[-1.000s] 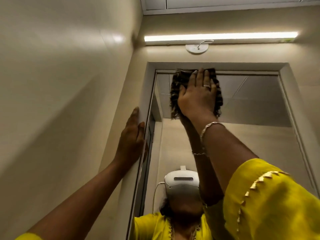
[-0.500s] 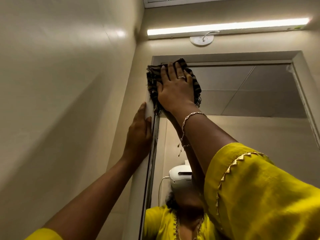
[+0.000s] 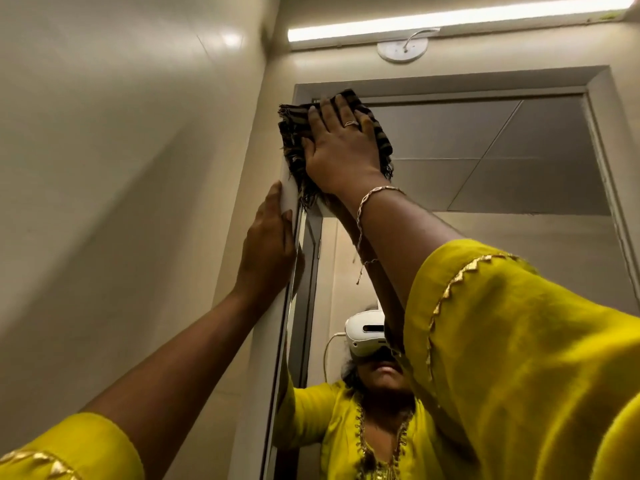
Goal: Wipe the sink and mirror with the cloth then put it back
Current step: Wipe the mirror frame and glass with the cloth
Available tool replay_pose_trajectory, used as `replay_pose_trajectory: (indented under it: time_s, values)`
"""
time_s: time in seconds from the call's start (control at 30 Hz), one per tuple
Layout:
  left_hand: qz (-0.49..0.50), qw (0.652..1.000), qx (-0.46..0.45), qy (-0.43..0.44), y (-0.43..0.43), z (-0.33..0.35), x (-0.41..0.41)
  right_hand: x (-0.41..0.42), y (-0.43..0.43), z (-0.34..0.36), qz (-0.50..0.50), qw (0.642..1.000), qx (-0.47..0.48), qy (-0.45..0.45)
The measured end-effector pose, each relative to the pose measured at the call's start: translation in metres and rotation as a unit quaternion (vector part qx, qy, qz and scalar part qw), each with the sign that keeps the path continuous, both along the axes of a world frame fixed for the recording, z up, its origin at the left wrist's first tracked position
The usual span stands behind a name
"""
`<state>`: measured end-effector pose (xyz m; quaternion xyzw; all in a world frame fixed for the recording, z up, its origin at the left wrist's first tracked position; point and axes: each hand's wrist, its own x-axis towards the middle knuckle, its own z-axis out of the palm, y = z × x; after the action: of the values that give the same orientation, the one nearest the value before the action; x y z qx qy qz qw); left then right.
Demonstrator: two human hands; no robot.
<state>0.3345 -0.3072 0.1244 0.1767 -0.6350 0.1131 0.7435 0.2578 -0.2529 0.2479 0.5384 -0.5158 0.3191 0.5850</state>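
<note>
Head view, right hand (image 3: 341, 147) flat, fingers straight, pressing cloth (image 3: 294, 140) on mirror (image 3: 485, 140), left hand (image 3: 268, 247) flat on frame

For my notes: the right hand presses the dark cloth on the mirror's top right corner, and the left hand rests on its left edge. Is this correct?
Wrong corner. In the head view the right hand presses the dark cloth on the top left corner of the mirror; the left hand rests on its left edge.
</note>
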Motion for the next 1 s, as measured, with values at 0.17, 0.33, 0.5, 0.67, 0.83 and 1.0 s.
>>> replay_pose_trajectory:
  time_s: [0.17,0.33,0.5,0.67,0.83,1.0]
  values:
    - [0.001,1.000,-0.001,-0.002,0.000,0.000,-0.001,0.003,-0.002,0.000,0.000,1.000,0.003,-0.011]
    - [0.010,1.000,-0.016,-0.002,0.001,0.000,0.000,0.003,-0.004,-0.016,0.008,1.000,-0.011,-0.012]
    - [0.022,1.000,-0.015,-0.004,0.000,0.000,0.001,-0.005,0.001,-0.017,-0.002,1.000,0.001,0.008]
    - [0.033,0.999,-0.009,-0.010,0.001,-0.001,0.002,-0.031,0.013,-0.022,0.006,1.000,-0.018,-0.004]
    - [0.035,0.999,0.000,-0.011,0.005,-0.002,0.002,-0.063,0.033,-0.023,-0.004,1.000,-0.023,-0.018]
    - [0.041,0.999,-0.004,-0.020,0.007,-0.003,0.002,-0.113,0.056,-0.024,-0.017,0.998,-0.040,-0.041]
